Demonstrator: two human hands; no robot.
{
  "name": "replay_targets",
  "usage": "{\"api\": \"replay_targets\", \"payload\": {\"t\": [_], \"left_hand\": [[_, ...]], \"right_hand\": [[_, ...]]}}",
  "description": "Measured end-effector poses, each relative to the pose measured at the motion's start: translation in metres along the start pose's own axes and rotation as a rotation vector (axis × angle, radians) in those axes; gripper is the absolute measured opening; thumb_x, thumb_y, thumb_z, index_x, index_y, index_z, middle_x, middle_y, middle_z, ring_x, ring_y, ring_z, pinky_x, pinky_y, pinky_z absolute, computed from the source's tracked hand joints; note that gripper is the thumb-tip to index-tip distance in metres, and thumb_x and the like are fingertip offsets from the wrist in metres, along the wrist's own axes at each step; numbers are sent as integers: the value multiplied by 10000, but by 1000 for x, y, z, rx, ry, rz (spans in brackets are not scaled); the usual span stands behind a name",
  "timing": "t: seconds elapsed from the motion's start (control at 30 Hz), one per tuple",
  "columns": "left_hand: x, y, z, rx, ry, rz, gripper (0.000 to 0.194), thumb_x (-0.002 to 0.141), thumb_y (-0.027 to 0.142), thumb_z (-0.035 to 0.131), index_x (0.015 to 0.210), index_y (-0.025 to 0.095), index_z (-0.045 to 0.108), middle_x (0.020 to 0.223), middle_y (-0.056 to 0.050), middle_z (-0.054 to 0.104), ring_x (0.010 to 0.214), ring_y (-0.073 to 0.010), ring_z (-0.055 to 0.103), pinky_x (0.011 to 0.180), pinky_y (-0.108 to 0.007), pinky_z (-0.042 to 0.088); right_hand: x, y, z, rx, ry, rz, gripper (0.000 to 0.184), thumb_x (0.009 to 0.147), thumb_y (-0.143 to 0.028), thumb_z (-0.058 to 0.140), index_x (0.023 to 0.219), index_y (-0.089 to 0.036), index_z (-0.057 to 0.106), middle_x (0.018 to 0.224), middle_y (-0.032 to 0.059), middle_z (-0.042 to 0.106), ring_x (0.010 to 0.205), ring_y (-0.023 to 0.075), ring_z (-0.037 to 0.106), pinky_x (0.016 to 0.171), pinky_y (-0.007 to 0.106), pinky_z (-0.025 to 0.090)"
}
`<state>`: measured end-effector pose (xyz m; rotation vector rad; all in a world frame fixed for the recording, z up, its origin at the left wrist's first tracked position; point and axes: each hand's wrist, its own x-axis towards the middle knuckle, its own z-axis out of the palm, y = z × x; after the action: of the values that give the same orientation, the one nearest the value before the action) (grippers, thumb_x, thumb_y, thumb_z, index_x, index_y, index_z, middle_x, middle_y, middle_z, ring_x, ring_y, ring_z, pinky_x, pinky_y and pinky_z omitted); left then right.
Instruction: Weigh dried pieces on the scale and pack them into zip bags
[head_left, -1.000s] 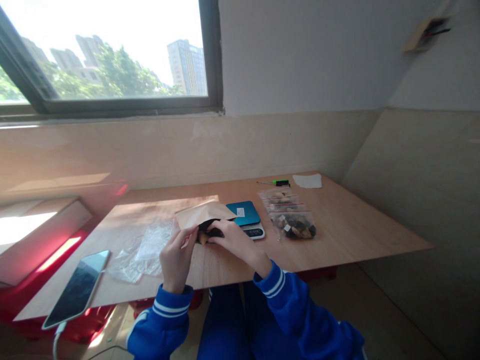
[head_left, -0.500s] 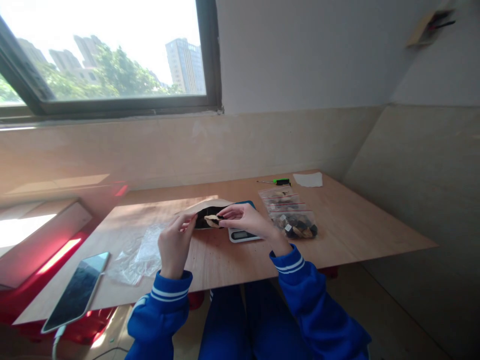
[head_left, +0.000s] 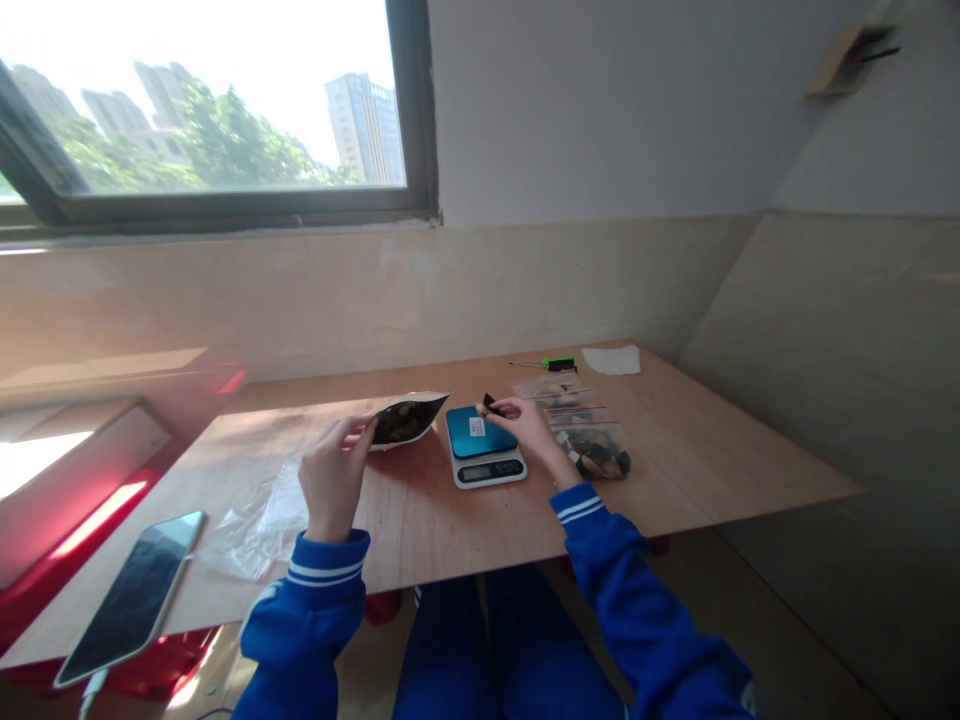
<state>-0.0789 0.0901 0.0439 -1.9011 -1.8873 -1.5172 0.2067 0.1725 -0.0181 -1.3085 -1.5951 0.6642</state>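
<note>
The left hand (head_left: 330,482) pinches the pouch (head_left: 430,406), likely so it gapes. The right hand (head_left: 529,425) pinches a dried piece (head_left: 482,410) (small, so fingertips do) over the scale (head_left: 471,446), at the pouch's three o'clock.

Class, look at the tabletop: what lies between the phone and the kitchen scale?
Clear plastic bags lie beside the phone; nearer the kitchen scale, the left hand holds an open paper bag. The head view shows this.

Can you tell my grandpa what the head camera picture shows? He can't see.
A left hand holds an open pouch; the right hand holds a small dark-and-tan piece over a blue-topped scale. Filled clear bags lie to the right, a phone far left.
</note>
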Motion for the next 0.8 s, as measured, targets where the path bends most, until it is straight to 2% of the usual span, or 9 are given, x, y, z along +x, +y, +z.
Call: {"api": "replay_targets", "payload": {"t": [0.1,0.2,0.4,0.53,0.63,0.8], "left_hand": [[-3,0,1,-15,-11,13,215,840,425,587,827,245,705,768,18,719,627,-142,660,602,-240,462],[-4,-1,0,-32,-25,18,217,834,430,594,821,245,706,771,18,723,635,-142,667,602,-235,468],[-6,-2,-2,-33,-20,21,219,834,434,593,817,246,704,769,23,722,640,-141,670,596,-235,473],[-7,-1,-1,-20,-20,32,212,835,433,594,813,252,704,772,30,720,642,-138,672,594,-236,469],[-8,-1,-2,-18,-23,29,207,834,431,599,813,254,705,770,32,720,639,-137,672,593,-239,470],[-10,0,-3,-23,-21,41,231,839,442,585,801,247,701,776,23,726,635,-142,676,578,-243,470]], "right_hand": [[6,12,22,-95,-8,-46,186,708,-159,731,892,-133,716,928,119,724,875,228,674,841,398,523],[5,18,32,-170,-38,-108,209,707,-103,715,910,-151,722,975,114,706,929,226,657,887,393,504],[-7,33,23,-297,-61,-156,326,784,-68,617,1089,-165,679,1076,112,666,947,200,648,882,360,505],[-12,40,13,-397,-43,-155,228,832,-100,570,1012,-141,704,1014,124,658,981,226,627,912,387,482],[-12,41,9,-445,-44,-173,233,857,-96,521,975,-141,716,1006,124,655,991,225,615,926,382,469],[-10,36,14,-483,-23,-222,335,878,-98,458,1131,-169,667,1184,126,600,1131,226,546,1007,402,420]]}}
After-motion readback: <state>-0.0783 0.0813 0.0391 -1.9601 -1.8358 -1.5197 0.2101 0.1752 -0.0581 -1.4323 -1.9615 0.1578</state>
